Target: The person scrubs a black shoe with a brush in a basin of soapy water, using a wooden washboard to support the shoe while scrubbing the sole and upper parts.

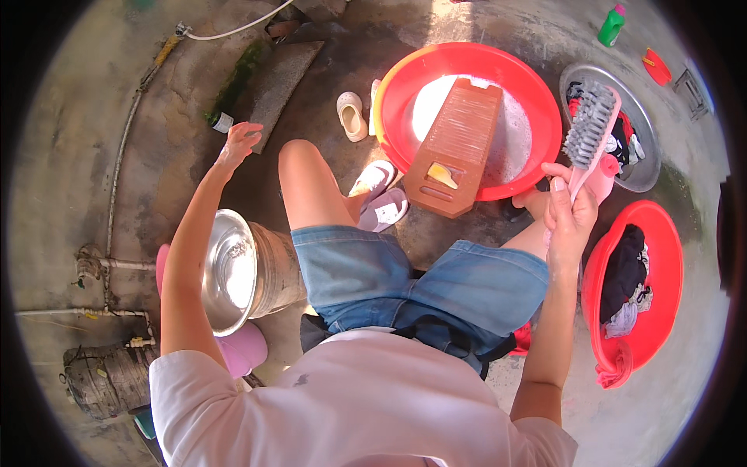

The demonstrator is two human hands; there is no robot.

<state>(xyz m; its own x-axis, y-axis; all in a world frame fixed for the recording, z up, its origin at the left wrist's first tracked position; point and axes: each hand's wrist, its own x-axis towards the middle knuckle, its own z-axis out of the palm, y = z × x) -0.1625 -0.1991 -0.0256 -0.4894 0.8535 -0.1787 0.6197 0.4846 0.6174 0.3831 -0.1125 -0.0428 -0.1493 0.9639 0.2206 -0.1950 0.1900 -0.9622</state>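
Raised at the right, my right hand (569, 216) grips the pink handle of a scrub brush (589, 125), its grey bristles facing left. My left hand (238, 143) is held out at the left with nothing in it, fingers spread near a dark bottle with a white label (223, 122). Between them stands a large red plastic basin (543, 140) of sudsy water. A brown washboard (461, 128) leans in it, its near end over the rim. A yellow piece of soap (442, 174) rests in the washboard's near end. Behind my right hand is a pink bottle (604, 178), partly hidden.
Clothes lie in a metal basin (650, 169) and a red basin (665, 315) at the right. A shiny metal bowl (224, 274) sits by a bucket (277, 268) at the left. A beige clog (351, 117), a green bottle (611, 26) and wall pipes (119, 169) surround the area.
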